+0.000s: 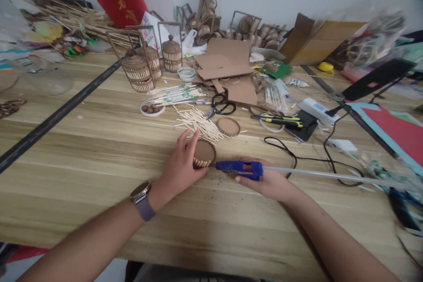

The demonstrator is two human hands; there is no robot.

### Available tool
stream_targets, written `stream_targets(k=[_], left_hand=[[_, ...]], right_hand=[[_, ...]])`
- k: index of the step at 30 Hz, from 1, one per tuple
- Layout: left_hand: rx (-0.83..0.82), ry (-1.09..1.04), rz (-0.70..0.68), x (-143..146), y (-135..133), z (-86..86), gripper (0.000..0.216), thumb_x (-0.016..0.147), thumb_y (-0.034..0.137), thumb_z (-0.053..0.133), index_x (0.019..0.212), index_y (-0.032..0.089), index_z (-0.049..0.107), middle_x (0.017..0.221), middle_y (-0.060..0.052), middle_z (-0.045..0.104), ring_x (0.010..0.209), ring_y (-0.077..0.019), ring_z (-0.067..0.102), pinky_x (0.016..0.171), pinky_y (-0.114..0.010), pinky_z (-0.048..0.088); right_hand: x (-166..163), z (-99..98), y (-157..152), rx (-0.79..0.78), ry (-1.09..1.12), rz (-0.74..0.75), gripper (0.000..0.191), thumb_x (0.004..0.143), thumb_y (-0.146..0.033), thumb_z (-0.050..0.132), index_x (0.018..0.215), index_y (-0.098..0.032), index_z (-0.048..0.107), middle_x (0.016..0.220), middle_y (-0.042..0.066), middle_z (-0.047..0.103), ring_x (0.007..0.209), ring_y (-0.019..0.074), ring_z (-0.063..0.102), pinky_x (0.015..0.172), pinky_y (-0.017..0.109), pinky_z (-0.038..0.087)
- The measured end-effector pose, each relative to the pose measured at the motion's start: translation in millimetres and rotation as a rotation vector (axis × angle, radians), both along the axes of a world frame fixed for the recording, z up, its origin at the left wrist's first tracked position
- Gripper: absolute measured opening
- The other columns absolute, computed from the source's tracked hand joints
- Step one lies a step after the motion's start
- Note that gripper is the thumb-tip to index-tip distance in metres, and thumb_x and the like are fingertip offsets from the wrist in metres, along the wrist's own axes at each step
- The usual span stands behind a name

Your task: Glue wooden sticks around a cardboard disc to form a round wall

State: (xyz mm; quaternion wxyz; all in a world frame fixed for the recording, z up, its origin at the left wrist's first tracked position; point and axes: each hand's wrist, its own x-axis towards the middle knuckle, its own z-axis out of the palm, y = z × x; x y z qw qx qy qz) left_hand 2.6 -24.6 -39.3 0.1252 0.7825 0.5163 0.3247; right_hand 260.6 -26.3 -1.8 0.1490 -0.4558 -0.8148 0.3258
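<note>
My left hand (180, 165), with a watch on its wrist, curls thumb and fingers around the left side of a round cardboard base (205, 150). Short wooden sticks stand along the near edge of that base. In my right hand (276, 181) is a blue hot glue gun (240, 169), its nozzle pointing left at the base's near right rim. A long clear glue stick (317, 174) juts out of the gun's back end. Just beyond the base lies a pile of short sticks (200, 123), beside a second round cardboard disc (228, 126) with a braided rim.
Scissors (223, 106), a white dish of brown pieces (152, 108) and a yellow-black cutter (280, 120) lie past the sticks. Lantern-like baskets (137, 70) stand at the back left, near cardboard sheets (228, 64). A black cable (310, 157) loops at the right.
</note>
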Motion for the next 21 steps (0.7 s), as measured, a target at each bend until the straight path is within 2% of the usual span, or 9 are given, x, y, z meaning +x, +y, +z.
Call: stream_targets(k=[8, 21], left_hand=[[-0.010, -0.014, 0.006, -0.2, 0.2, -1.0, 0.103, 0.068, 0.021, 0.078, 0.151, 0.024, 0.018, 0.150, -0.019, 0.028, 0.141, -0.0389, 0.032, 0.110, -0.057, 0.040], [0.015, 0.006, 0.000, -0.4, 0.6, -0.9, 0.104, 0.068, 0.023, 0.080, 0.151, 0.023, 0.017, 0.148, -0.020, 0.030, 0.141, -0.0388, 0.033, 0.111, -0.057, 0.040]], right_hand=[[-0.3, -1.9, -0.5, 0.001, -0.011, -0.001, 0.039, 0.088, -0.051, 0.054, 0.097, -0.017, 0.071, 0.096, 0.011, 0.073, 0.087, 0.0255, 0.070, 0.080, 0.036, 0.057], [0.0, 0.1, -1.0, 0.020, -0.005, 0.018, 0.034, 0.089, -0.046, 0.056, 0.101, -0.018, 0.071, 0.101, 0.011, 0.073, 0.090, 0.0246, 0.070, 0.082, 0.034, 0.057]])
